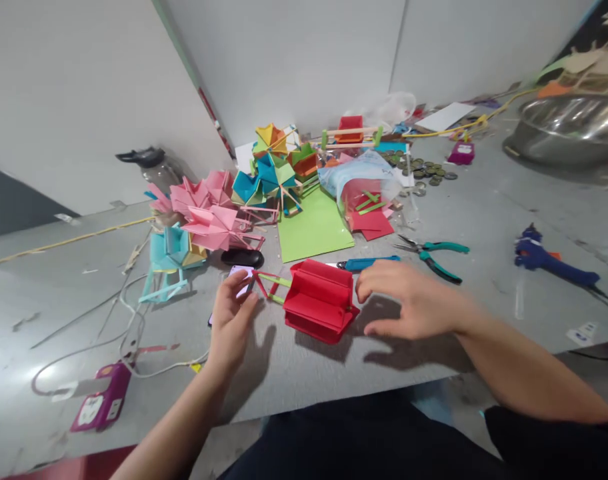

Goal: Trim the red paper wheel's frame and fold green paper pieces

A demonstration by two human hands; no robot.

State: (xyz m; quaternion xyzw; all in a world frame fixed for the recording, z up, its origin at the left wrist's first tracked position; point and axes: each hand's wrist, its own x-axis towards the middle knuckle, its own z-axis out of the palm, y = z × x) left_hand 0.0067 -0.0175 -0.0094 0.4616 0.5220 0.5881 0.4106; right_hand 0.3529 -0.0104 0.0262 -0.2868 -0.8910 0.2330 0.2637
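A red folded-paper paddle wheel [318,301] on a green and red stick frame [273,288] is in front of me near the table's edge. My left hand [233,313] pinches the far left end of that frame. Just right of the wheel, my right hand [409,300] has its thumb and fingers apart, with nothing between them; it looks slightly blurred. Behind the wheel lies a blue-handled cutter [368,263]. A phone [240,283] is partly hidden under my left hand.
Pink paper wheels [214,217] and a light-blue one [169,257] stand at left. A green sheet [311,227] lies behind, beside a plastic bag [357,180]. Teal pliers [437,257], a blue glue gun [551,260] and a metal basin [569,133] are at right.
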